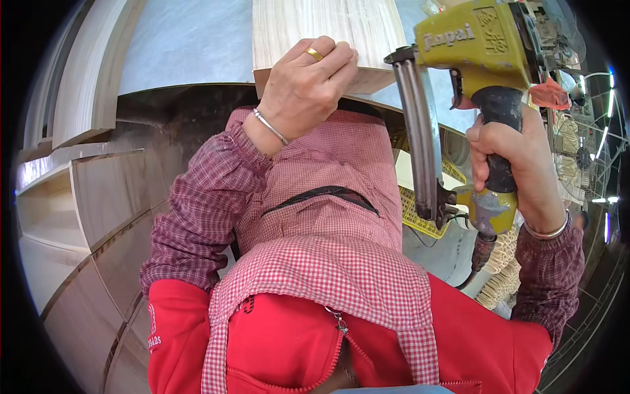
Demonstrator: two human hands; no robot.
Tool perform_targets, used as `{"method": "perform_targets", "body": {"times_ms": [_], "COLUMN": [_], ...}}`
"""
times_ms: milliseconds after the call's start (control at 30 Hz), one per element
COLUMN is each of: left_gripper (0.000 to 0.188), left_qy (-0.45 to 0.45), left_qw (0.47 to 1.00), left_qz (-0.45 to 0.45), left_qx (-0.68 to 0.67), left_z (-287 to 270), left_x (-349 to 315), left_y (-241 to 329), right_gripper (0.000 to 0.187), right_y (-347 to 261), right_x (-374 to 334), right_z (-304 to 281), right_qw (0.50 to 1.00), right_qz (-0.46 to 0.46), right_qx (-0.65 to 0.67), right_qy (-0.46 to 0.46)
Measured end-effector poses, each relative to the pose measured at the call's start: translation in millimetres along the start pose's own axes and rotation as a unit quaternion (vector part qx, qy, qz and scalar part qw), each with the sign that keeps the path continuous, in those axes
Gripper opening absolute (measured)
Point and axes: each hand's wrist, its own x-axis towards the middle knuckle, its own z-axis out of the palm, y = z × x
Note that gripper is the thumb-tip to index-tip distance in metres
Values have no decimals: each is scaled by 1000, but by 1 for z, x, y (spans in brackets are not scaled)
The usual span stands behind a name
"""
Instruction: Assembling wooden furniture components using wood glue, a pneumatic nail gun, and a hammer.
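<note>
Left hand (305, 82), fingers curled in against the near edge of the wooden piece (321, 26); whether it grips anything cannot be told. Right hand (518, 154), closed round the nail gun (482, 43), right of the piece. The piece lies on a smooth blue-grey tabletop (190, 43). Left: boards (92, 72), wooden boxes (108, 190). Right: yellow basket (420, 215), strip lights (602, 142).

1. Worn on the head, left one of a side-by-side fisheye pair; upright, unmirrored.
2. Looking steeply down over red jacket (282, 341) and checked apron (321, 269) toward the blue-grey workbench (190, 43).
3. Close to left hand (305, 84) and right hand (530, 154); curved wide toward a dark rim.
</note>
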Motion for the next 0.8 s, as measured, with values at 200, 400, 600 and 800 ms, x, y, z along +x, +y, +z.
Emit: {"method": "perform_targets", "body": {"times_ms": [200, 400, 600, 800], "left_gripper": [5, 12, 22, 22], "left_qy": [46, 31, 11, 12], "left_qw": [999, 999, 1000, 999], "left_qz": [-15, -19, -24, -25], "left_qx": [0, -9, -17, -17], "left_z": [7, 4, 3, 2], "left_x": [-2, -2, -1, 1], "left_y": [10, 12, 13, 13], "right_gripper": [28, 27, 26, 26], "right_y": [-6, -7, -10, -14], "right_x": [-1, -2, -3, -4], "right_z": [9, 11, 13, 16], "right_qw": [999, 999, 999, 998], "right_qz": [15, 27, 44, 67], "right_qx": [-20, -16, -1, 11], "right_qy": [-30, -25, -17, -15]}}
